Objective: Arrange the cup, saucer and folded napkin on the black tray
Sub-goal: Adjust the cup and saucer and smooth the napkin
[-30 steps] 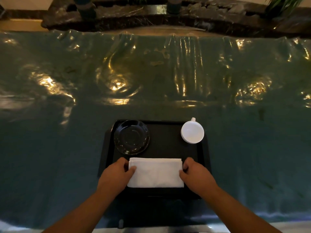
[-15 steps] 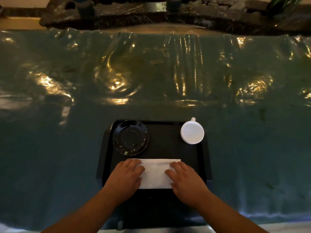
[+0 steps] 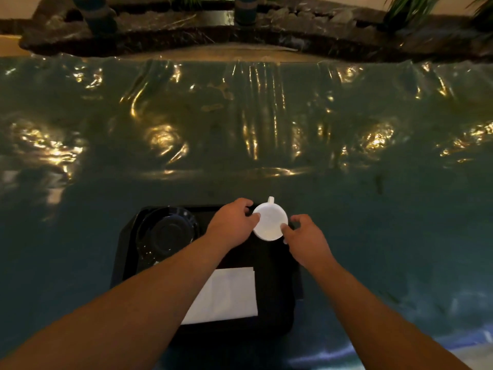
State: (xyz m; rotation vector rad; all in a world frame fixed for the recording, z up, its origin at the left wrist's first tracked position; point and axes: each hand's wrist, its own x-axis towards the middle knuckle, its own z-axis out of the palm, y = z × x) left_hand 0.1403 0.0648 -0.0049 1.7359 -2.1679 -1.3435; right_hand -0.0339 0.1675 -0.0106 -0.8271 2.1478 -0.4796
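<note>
Two bare forearms are extended from the bottom corners toward the frame's centre. At lower centre the folded napkin (image 3: 226,295) lies on the black tray (image 3: 277,289), partly covered by the left forearm. Further up, the white cup (image 3: 270,219) is clasped between the left hand (image 3: 231,225) and right hand (image 3: 306,240), fingertips on its rim. The black saucer (image 3: 166,231) sits left of centre. Open tablecloth (image 3: 240,129) stretches beyond.

A wrinkled teal plastic sheet (image 3: 266,134) covers the table, catching warm gold glints across its folds. At twelve o'clock runs a dark rock border (image 3: 293,25), with a blue post (image 3: 245,9) standing in it and green plant leaves (image 3: 408,6) at one o'clock.
</note>
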